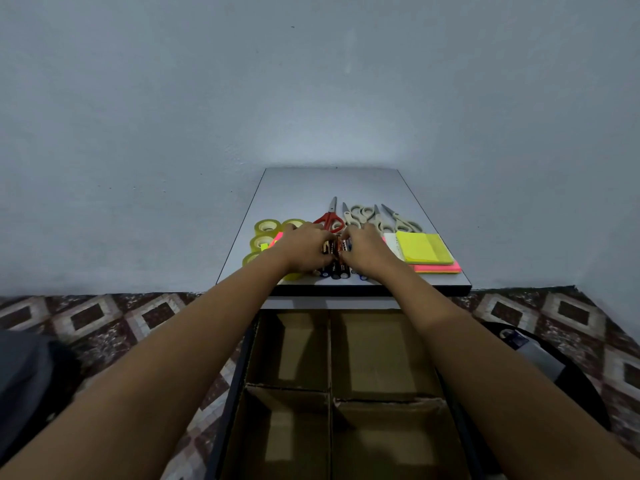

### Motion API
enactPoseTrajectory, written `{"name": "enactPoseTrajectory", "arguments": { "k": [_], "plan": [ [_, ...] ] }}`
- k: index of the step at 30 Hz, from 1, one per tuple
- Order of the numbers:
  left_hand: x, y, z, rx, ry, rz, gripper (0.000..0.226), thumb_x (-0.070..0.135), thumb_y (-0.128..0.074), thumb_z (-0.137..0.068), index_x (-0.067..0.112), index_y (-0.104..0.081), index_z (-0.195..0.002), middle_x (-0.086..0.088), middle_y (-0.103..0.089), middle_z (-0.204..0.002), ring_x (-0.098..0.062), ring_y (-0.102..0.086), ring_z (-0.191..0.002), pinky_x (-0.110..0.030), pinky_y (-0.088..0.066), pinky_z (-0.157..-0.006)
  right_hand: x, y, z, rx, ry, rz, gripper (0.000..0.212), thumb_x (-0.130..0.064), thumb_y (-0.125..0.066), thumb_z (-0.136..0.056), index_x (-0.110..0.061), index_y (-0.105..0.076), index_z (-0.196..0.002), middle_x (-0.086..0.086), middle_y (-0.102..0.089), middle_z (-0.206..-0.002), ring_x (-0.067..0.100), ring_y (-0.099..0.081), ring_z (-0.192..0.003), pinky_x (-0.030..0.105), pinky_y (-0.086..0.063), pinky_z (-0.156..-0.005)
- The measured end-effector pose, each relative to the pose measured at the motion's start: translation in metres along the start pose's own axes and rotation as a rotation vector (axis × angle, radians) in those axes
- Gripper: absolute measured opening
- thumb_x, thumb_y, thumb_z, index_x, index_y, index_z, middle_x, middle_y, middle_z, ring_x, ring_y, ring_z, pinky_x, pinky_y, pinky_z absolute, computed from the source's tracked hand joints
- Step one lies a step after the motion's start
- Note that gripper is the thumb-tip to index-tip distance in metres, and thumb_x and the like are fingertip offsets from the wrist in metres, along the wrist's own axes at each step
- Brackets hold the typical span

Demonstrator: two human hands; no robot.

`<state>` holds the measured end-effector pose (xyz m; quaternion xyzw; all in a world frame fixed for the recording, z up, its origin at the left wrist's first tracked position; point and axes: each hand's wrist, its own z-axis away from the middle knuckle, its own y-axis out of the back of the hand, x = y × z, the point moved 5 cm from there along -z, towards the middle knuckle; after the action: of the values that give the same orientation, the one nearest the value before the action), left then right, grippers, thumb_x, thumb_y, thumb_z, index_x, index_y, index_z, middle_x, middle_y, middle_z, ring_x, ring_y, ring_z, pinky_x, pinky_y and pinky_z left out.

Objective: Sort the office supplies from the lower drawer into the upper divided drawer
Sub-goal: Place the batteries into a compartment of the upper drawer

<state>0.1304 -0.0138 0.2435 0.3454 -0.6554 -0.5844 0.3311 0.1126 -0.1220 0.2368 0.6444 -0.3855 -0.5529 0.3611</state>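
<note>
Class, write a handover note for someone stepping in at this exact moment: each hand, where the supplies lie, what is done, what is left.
Left hand and right hand: both curl round the batteries on the cabinet top.
Also on top: tape rolls left, red scissors and grey scissors behind, yellow sticky notes and pink notes right.
Done: supplies lie on top; divided drawer open, its visible compartments bare.
Left: sort everything into compartments, probably batteries first.

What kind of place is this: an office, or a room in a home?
Probably a room in a home, though I cannot be sure: a patterned tile floor, a bare painted wall, and a small cabinet whose drawer has cardboard dividers. The left hand and right hand grip batteries on its top.
</note>
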Motion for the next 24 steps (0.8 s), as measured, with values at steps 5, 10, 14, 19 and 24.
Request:
{"name": "enactPoseTrajectory", "arguments": {
  "k": [5,10,14,19,24],
  "plan": [
    [0.003,0.010,0.006,0.099,-0.027,0.240,0.061,0.027,-0.062,-0.086,0.012,-0.040,-0.141,-0.013,-0.044,-0.134,-0.026,-0.046,-0.120,-0.030,-0.036,-0.096,-0.001,0.006,0.004,0.090,0.027,-0.128,0.031,-0.005,-0.053,-0.089,-0.006,-0.054,-0.120,0.011,-0.058,-0.104,0.026,-0.054,-0.092,0.031,-0.041,-0.071],
    [0.007,0.013,0.024,0.149,0.035,0.479,0.060,0.017,-0.066,-0.080,0.011,-0.047,-0.136,-0.012,-0.044,-0.126,-0.021,-0.055,-0.106,-0.017,-0.038,-0.085,0.000,0.018,0.022,0.216,0.022,-0.332,0.019,-0.006,-0.054,-0.089,-0.014,-0.055,-0.106,-0.006,-0.041,-0.067,0.010,-0.042,-0.059,0.014,-0.034,-0.048],
    [0.012,0.004,0.062,0.086,0.110,0.730,0.049,0.012,-0.066,-0.078,0.017,-0.054,-0.125,0.000,-0.063,-0.093,-0.012,-0.061,-0.077,-0.013,-0.044,-0.062,-0.001,0.013,0.052,0.200,-0.019,-0.509,0.023,-0.006,-0.058,-0.087,-0.017,-0.058,-0.108,-0.001,-0.050,-0.070,0.014,-0.049,-0.063,0.019,-0.038,-0.054],
    [0.017,-0.035,0.120,-0.252,0.099,0.870,0.042,0.004,-0.074,-0.075,0.013,-0.052,-0.110,-0.003,-0.061,-0.100,-0.019,-0.065,-0.094,-0.030,-0.054,-0.083,0.003,-0.033,0.111,0.095,-0.061,-0.664,0.019,-0.011,-0.063,-0.088,-0.023,-0.055,-0.101,-0.005,-0.054,-0.070,0.008,-0.055,-0.065,0.024,-0.047,-0.062],
    [0.012,-0.079,0.169,-0.433,0.100,0.877,0.033,0.002,-0.077,-0.073,0.014,-0.056,-0.096,0.001,-0.060,-0.091,-0.013,-0.063,-0.083,-0.028,-0.053,-0.078,0.003,-0.094,0.165,-0.069,-0.116,-0.680,0.021,-0.011,-0.064,-0.087,-0.024,-0.058,-0.102,-0.005,-0.060,-0.077,0.007,-0.058,-0.070,0.017,-0.046,-0.061]
  ]
}}
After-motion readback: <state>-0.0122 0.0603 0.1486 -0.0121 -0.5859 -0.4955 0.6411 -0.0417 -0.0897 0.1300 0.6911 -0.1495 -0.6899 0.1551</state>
